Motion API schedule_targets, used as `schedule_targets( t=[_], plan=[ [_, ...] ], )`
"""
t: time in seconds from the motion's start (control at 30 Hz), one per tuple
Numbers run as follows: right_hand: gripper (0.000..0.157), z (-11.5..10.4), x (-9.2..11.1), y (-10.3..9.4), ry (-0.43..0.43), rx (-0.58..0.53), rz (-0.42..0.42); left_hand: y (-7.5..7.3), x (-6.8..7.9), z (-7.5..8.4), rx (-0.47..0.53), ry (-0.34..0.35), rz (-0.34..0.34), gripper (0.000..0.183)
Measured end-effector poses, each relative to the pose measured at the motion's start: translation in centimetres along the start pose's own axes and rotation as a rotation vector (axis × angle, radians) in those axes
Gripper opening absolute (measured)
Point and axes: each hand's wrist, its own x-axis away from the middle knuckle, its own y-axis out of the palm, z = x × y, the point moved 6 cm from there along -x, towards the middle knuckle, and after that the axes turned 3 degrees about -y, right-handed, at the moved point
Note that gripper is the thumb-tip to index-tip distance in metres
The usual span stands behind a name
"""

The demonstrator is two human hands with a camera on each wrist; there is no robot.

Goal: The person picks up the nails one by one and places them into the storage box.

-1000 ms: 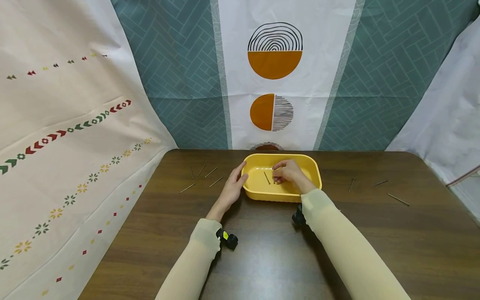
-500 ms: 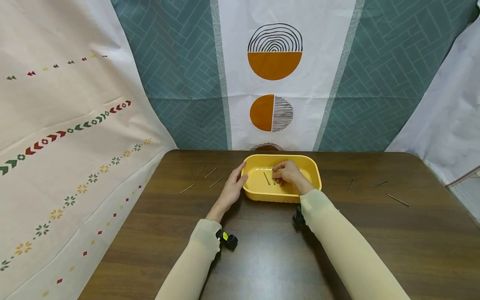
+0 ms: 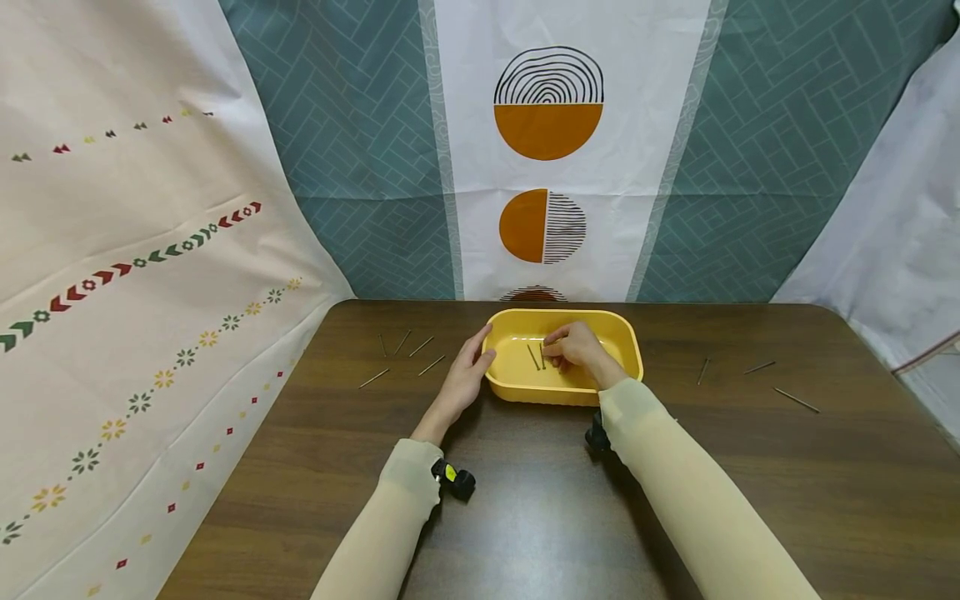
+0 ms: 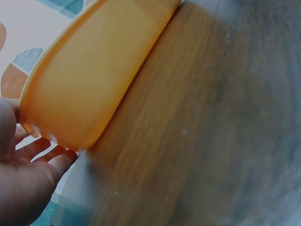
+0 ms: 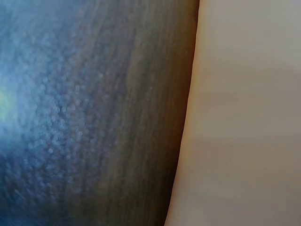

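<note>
A yellow plastic tray sits near the table's back edge. At its left end my left hand grips the wall; in the left wrist view its fingers lie along the tray's outside, with one digit at the rim. My right hand reaches inside and pinches a thin metal nail, partly hidden by the fingertips. Just left of it, another nail lies on the tray floor, slightly slanted. Only blurred table and a pale surface fill the right wrist view.
Several loose nails lie on the brown table left of the tray. Three more lie at the right, one of them a longer nail. A patterned cloth hangs behind the table.
My right hand has shifted the nail slightly left, closer to the other one in the tray. The left hand and the tray have stayed in place.
</note>
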Motion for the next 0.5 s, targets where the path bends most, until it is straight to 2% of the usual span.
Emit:
schedule_targets(
  t=[0.3,0.5],
  plan=[
    [0.022,-0.18,0.17,-0.01,-0.005,-0.021,-0.001,-0.04,0.15,0.24,0.009,-0.015,-0.006,0.052],
    [0.025,-0.45,0.43,0.01,-0.012,-0.041,-0.019,-0.04,0.12,0.26,0.012,-0.002,-0.004,0.052]
  ],
)
